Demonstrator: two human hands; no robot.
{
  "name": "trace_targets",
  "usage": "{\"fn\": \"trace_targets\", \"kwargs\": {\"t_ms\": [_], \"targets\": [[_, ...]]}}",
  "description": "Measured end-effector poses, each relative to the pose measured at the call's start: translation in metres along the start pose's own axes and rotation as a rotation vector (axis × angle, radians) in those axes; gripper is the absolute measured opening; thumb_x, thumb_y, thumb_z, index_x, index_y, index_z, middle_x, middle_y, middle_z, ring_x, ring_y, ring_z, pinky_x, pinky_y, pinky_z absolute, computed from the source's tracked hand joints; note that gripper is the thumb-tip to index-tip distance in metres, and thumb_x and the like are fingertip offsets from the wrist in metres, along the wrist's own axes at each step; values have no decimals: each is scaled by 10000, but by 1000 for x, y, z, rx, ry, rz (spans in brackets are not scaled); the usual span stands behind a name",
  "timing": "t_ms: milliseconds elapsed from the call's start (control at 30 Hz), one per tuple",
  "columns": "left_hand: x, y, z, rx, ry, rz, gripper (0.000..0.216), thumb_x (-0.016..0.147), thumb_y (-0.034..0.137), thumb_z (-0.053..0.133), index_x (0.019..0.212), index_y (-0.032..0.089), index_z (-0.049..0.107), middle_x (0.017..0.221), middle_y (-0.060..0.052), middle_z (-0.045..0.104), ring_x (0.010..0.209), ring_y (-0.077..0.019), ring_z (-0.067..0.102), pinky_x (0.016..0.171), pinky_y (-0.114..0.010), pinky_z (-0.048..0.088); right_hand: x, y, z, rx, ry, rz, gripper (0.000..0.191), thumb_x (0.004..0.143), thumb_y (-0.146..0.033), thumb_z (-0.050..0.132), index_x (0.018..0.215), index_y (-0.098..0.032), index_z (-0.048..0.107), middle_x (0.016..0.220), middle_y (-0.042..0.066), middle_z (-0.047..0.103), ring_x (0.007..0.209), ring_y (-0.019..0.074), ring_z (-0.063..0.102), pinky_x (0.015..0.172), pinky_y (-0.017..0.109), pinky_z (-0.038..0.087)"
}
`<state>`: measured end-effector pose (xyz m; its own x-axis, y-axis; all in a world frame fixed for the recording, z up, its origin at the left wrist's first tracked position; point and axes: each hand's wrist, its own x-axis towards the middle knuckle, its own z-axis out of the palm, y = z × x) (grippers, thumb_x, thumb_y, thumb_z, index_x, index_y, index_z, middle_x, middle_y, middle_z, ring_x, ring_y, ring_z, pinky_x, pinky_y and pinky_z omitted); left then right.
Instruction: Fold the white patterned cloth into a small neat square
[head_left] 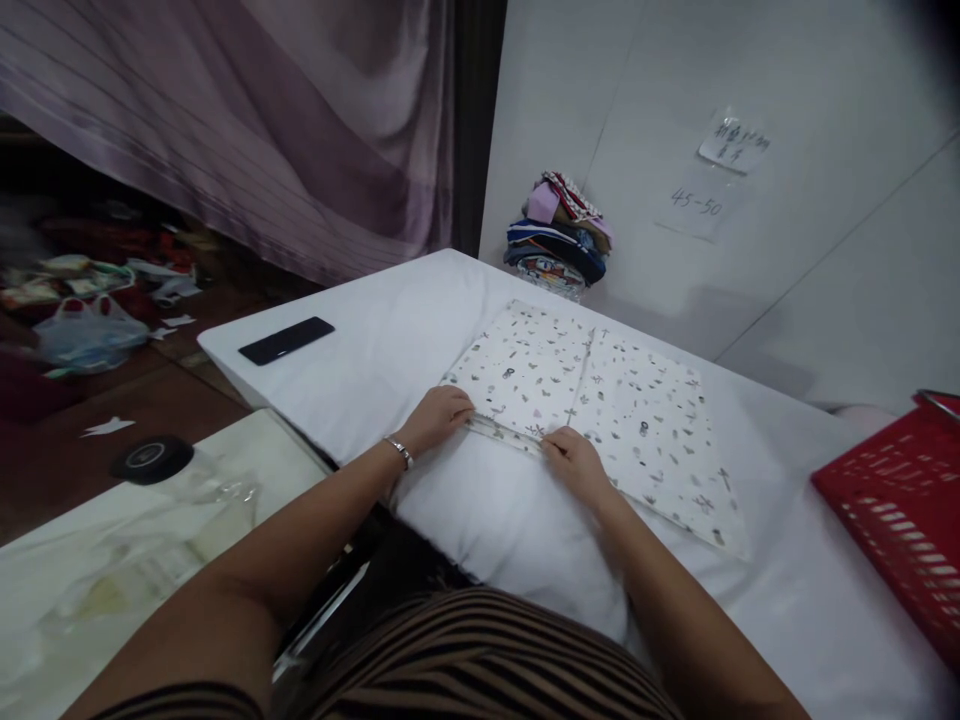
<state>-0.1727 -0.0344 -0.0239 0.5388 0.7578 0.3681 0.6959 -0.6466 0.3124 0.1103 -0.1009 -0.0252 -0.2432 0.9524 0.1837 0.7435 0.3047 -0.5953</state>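
A white fabric piece with small grey prints lies flat on the white-covered bench. The left hand and the right hand each have a nearly closed grip pinching its near hem. Pulling evenly, with both hands level, should best avoid wrinkles.

Your white-covered table carries a printed cloth, spread flat. A black phone lies well left of that cloth. A stack of folded clothes sits beyond it by the wall, and a red basket stands to its right.
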Motion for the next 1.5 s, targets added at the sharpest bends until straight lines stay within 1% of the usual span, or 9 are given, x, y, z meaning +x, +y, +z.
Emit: {"fn": "trace_targets", "kwargs": {"t_ms": [67, 167, 333, 467, 567, 700, 833, 1067, 1500], "targets": [[2, 0, -1, 6, 7, 22, 234, 896, 254, 454, 834, 199, 672, 907, -30, 676, 870, -158, 568, 815, -309, 411, 1, 0, 0, 7, 7, -6, 248, 877, -247, 456, 792, -221, 687, 812, 25, 624, 795, 159, 568, 716, 264, 428], [4, 1, -2, 59, 33, 55, 213, 891, 219, 457, 834, 193, 660, 906, -34, 668, 873, -165, 558, 808, -322, 401, 0, 0, 2, -32, 54, -48, 228, 880, -232, 460, 850, -225, 686, 850, 29, 627, 841, 164, 566, 740, 266, 434], [2, 1, 1, 136, 74, 118, 186, 882, 162, 466, 846, 188, 647, 913, -43, 656, 894, -170, 541, 819, -336, 390, -6, 2, 10, -229, 192, -195, 244, 909, -235, 441, 968, -221, 677, 939, 66, 629, 906, 189, 537, 770, 291, 436], [-5, 0, 3, 141, 48, 145, 157, 869, 155, 496, 857, 189, 649, 916, -35, 654, 902, -164, 546, 842, -332, 395, -10, 5, 17, -309, 156, -303, 246, 905, -207, 442, 937, -218, 686, 918, 75, 633, 891, 193, 533, 770, 302, 442], [-7, 1, 3, 165, 63, 139, 150, 864, 163, 507, 832, 191, 651, 903, -34, 654, 894, -168, 547, 834, -332, 400, -10, 5, 18, -252, 159, -299, 244, 900, -204, 445, 942, -213, 685, 929, 78, 637, 892, 191, 543, 771, 306, 459], [-3, 5, 1, 214, 124, 132, 150, 872, 174, 495, 830, 187, 638, 893, -37, 649, 892, -175, 543, 826, -332, 404, -4, 5, 13, -153, 237, -235, 249, 907, -212, 433, 953, -213, 677, 917, 70, 638, 881, 183, 555, 763, 302, 473], [1, 9, 1, 266, 137, 119, 154, 872, 168, 490, 810, 185, 630, 883, -38, 648, 878, -179, 541, 811, -338, 404, 5, 6, 8, -268, 294, -253, 247, 914, -215, 431, 933, -195, 676, 896, 79, 639, 870, 197, 546, 756, 316, 457], [-3, 9, 3, 272, 46, 142, 178, 867, 159, 496, 761, 184, 637, 849, -32, 655, 859, -176, 551, 799, -345, 411, 1, 10, 15, -405, 147, -354, 244, 895, -167, 438, 890, -208, 679, 907, 72, 642, 839, 196, 533, 725, 303, 443], [-7, 5, -1, 185, -37, 146, 166, 881, 189, 467, 850, 184, 630, 888, -45, 634, 903, -176, 542, 833, -348, 412, -7, 4, 9, -342, 78, -345, 206, 888, -214, 473, 985, -191, 653, 979, 94, 616, 911, 207, 537, 795, 327, 454]]}}
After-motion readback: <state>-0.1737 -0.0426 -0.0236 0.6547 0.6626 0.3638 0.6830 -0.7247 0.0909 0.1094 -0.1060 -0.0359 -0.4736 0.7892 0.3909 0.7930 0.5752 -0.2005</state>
